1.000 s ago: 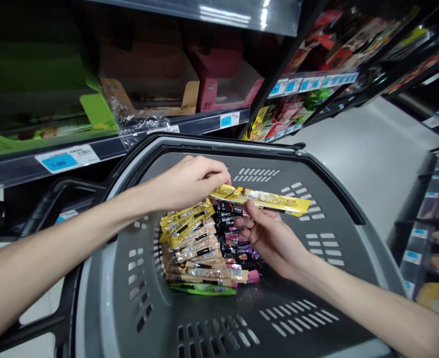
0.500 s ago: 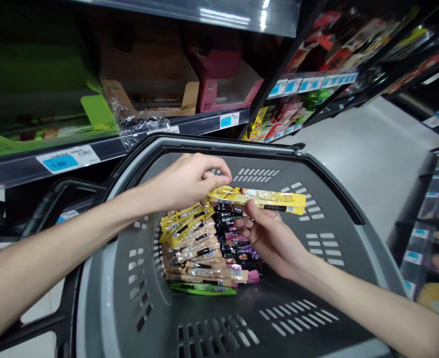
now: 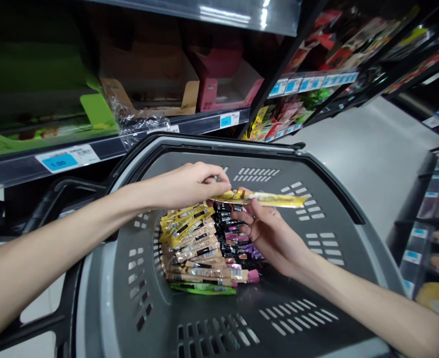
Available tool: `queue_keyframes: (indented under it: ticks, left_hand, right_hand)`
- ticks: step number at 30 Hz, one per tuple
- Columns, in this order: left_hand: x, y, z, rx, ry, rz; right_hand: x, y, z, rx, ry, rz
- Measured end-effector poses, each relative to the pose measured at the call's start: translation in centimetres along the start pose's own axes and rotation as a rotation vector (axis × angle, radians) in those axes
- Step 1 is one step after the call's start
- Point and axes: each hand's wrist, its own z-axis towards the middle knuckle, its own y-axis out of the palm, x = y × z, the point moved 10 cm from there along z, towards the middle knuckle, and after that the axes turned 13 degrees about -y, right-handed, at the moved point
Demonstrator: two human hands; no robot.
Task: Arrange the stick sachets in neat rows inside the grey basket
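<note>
As the left hand pinches one end of a slim, shiny yellow packet, the right hand grasps its middle; turning it needs coordinated grips.

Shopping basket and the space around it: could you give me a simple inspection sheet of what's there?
Surface: gray basket with slotted walls
Things in hand: yellow packet, above the pile
Pile inside: yellow, tan and dark packets, with a green packet at the near edge
Clutter: crumpled clear plastic at the shelf edge
Grips: left hand on the packet's left end; right hand around its middle
Cables: nothing seen
Surroundings: pink box on a shelf; price labels
</note>
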Motion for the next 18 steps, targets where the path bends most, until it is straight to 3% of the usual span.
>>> queue_keyframes:
  ticks: [4, 9, 18]
  left_hand:
    - [0.2, 0.4, 0.1, -0.037, 0.028, -0.005]
    - [0.7, -0.5, 0.1, 0.071, 0.090, 0.057]
    - [0.2, -0.8, 0.4, 0.074, 0.028, 0.044]
  right_hand:
    - [-0.2, -0.1, 0.0, 0.015, -0.014, 0.023]
    - [0.1, -0.3, 0.1, 0.036, 0.007, -0.003]
    - [0.3, -1.2, 0.2, 0.077, 0.011, -0.032]
